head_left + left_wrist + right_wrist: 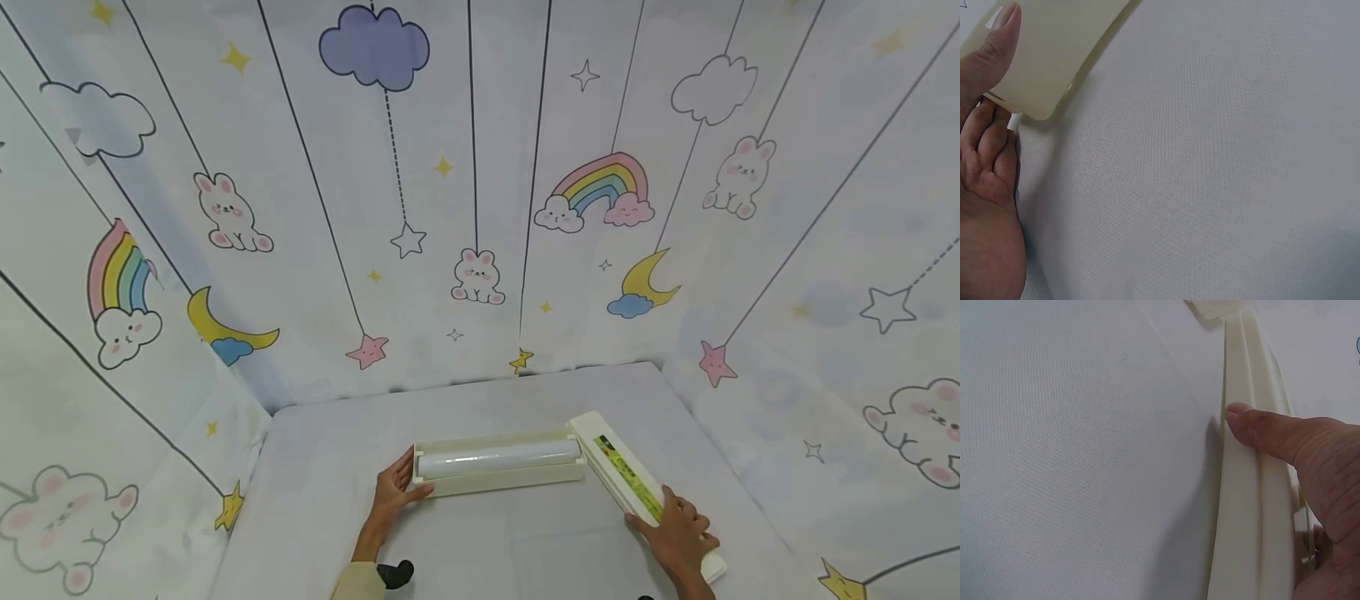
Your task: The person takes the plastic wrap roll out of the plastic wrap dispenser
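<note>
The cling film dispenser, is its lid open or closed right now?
Open: the lid is swung away from the tray, leaving the film roll exposed.

Pale grey cloth surface (337,467) below; printed fabric walls (480,208) at nine, twelve and three o'clock, evenly lit.

Bare table (517,550) lies open between the left hand (393,492) and right hand (678,533), while the dispenser tray (498,467) and its swung-out lid (637,483) block the far and right sides, curtain walls (480,208) closing in behind.
</note>
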The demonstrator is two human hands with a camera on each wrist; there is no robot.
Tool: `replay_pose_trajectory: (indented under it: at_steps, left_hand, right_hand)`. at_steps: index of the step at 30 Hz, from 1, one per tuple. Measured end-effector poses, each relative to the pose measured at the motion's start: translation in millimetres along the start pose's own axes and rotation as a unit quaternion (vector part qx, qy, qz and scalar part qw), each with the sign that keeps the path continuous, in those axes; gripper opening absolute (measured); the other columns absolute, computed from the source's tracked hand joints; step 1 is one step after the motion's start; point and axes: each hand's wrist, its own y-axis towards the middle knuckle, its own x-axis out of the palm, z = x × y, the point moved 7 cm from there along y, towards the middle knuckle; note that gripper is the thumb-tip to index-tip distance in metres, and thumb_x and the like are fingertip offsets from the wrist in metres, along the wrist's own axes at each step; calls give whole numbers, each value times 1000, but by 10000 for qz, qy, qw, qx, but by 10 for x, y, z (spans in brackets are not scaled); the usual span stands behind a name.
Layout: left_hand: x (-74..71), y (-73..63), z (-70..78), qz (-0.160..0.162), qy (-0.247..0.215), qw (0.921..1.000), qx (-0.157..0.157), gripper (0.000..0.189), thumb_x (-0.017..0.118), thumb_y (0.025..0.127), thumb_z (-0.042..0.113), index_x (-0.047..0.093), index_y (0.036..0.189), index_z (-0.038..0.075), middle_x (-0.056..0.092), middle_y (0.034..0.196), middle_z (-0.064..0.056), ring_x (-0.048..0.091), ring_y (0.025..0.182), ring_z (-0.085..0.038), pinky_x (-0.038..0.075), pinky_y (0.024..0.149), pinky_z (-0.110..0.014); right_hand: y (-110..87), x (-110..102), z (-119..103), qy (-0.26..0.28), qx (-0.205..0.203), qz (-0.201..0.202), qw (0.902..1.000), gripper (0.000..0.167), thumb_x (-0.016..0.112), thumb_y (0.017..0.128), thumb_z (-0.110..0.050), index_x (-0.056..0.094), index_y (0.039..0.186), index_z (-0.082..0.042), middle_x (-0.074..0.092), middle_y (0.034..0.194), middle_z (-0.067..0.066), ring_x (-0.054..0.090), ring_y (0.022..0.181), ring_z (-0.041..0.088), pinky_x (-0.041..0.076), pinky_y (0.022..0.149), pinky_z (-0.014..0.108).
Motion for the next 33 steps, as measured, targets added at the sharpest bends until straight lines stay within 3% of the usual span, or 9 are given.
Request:
replay_pose_trajectory:
  at_steps: [4,12,15,19,24,26,29,31,33]
  left_hand:
    - [-15,13,-44,-39,-71,10000,-12,93,92,88,12,42,165,-1,45,169,-26,55,151,-9,45,115,-6]
    - [-39,33,-111,-31,-227,9997,-124,97,95,85,16,43,166,0,45,169,-24,55,144,5,44,114,-5]
    - [-46,34,-114,-36,-213,9997,-109,97,95,85,15,43,166,0,45,169,-23,55,143,5,44,114,-5]
    - [-49,35,-73,-81,-49,9998,152,94,93,87,14,43,164,-4,46,167,-29,57,149,-8,46,115,-7]
    - [-34,39,-100,-94,-217,9997,-49,95,94,85,14,45,165,2,46,168,-23,56,143,5,45,113,-6]
    - [-27,32,-88,-105,-143,9998,-65,94,93,86,12,43,165,0,46,168,-25,57,144,1,46,113,-6]
    - [-13,14,-33,-108,-45,9999,-79,93,91,88,8,42,165,-3,45,168,-27,55,153,-21,46,116,-9]
    - [-6,7,2,-83,-9,9999,-130,92,91,88,6,41,165,-3,45,169,-26,49,157,-35,46,120,-15]
    - [-6,7,19,-22,-64,9997,-238,93,91,87,5,42,166,-1,45,170,-23,45,158,-42,46,125,-24]
  right_hand:
    - [0,6,-16,-50,-20,31,10000,112,89,85,-53,31,159,7,36,147,46,35,119,63,31,95,78]
    - [3,17,-59,-195,-100,167,9996,110,88,85,-51,32,158,9,36,146,47,35,120,65,31,97,81]
    - [-8,30,-69,-214,-81,193,9996,110,88,86,-51,31,158,9,36,147,48,36,120,66,32,98,82]
    - [-21,54,-62,-223,-33,204,9995,109,88,86,-49,30,159,8,36,147,48,37,120,66,32,98,82]
    - [-32,70,-31,-343,49,277,9990,106,88,85,-47,32,156,8,37,144,48,38,119,67,34,100,83]
    - [-26,81,-19,-394,101,270,9988,106,88,85,-47,33,156,8,38,144,48,39,120,67,35,100,82]
    - [-6,98,-3,-450,165,252,9985,108,89,83,-47,33,155,10,38,143,48,39,119,67,36,99,82]
    - [5,105,2,-449,186,226,9986,108,89,83,-47,33,155,10,38,143,48,39,119,67,35,98,82]
    - [15,108,-4,-472,197,209,9985,109,90,82,-48,33,155,10,38,142,48,39,118,67,36,98,83]
